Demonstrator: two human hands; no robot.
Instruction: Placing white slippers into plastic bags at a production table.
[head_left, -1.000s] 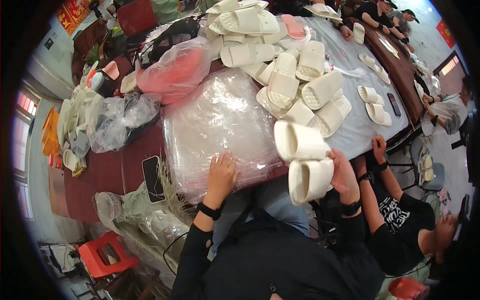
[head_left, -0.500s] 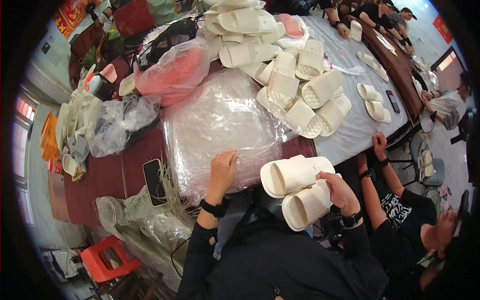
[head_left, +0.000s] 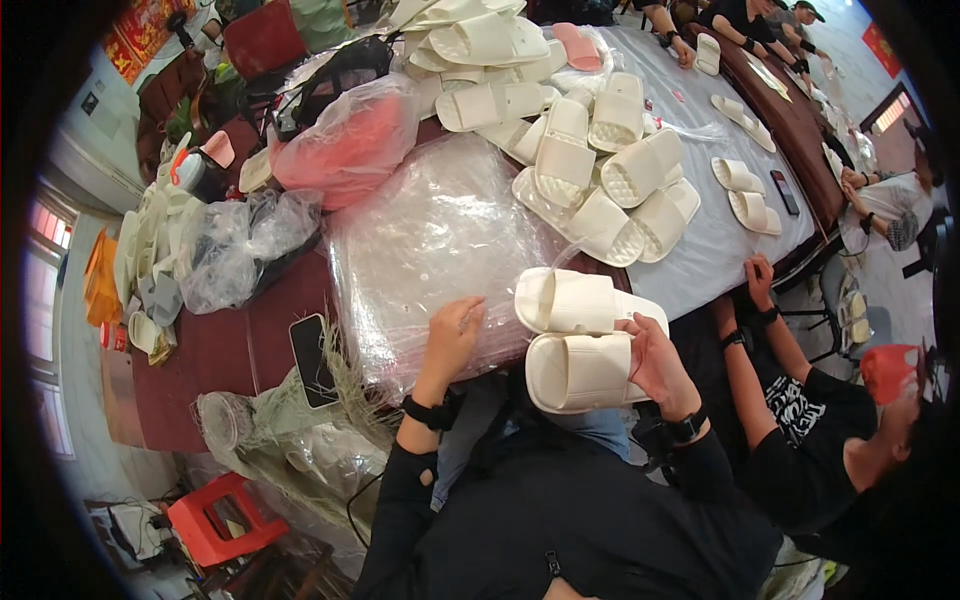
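Note:
A pair of cream slippers (head_left: pixel 580 370) is held by my right hand (head_left: pixel 662 365), thumb on top, side by side above the table's near edge. Their open heels face left and show smooth insides. My left hand (head_left: pixel 455 338) is over the near edge of a flat stack of clear plastic bags (head_left: pixel 430 230), its fingers loosely bent and a little apart. I see nothing gripped in it. Beyond the bags lies a heap of cream slippers (head_left: pixel 640 170), several of them overlapping.
A pink-filled plastic bag (head_left: pixel 350 140) and a clear bag (head_left: pixel 245 250) are at the left. A phone (head_left: pixel 312 362) rests beside netting (head_left: pixel 270 410). A red stool (head_left: pixel 225 520) stands below. A co-worker's arms (head_left: pixel 750 370) are at the right, near a slipper pair (head_left: pixel 745 195).
My right hand has moved slightly left and up, turning the slippers so they lie more level and side by side. The left hand has shifted slightly right, still by the bags.

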